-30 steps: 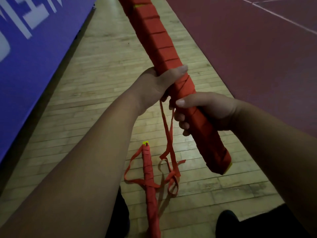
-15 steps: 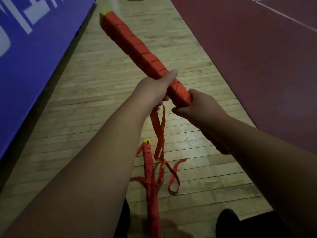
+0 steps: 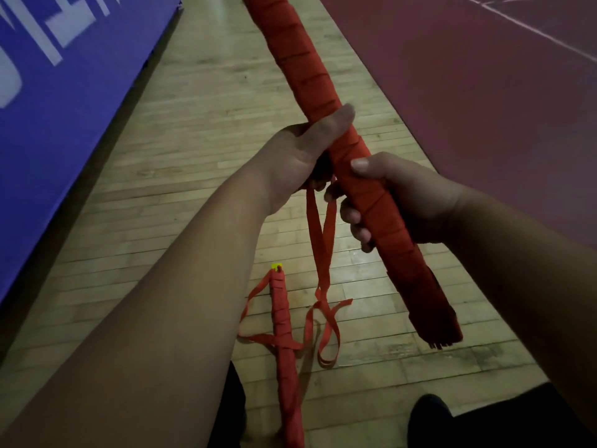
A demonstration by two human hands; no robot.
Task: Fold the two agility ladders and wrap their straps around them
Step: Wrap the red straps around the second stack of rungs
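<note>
**Both hands on the folded ladder**

You hold the folded ladder slanted above the floor, its far end out of view at the top. Your left hand has its fingers clamped around the bundle's middle, and your right hand grips just below it. The loose strap hangs from between your hands to the floor. The second ladder lies on the floor below, wrapped, strap ends loose beside it.

Red ladder bundles and straps — pale wood floor, blue banner, maroon court.
</note>
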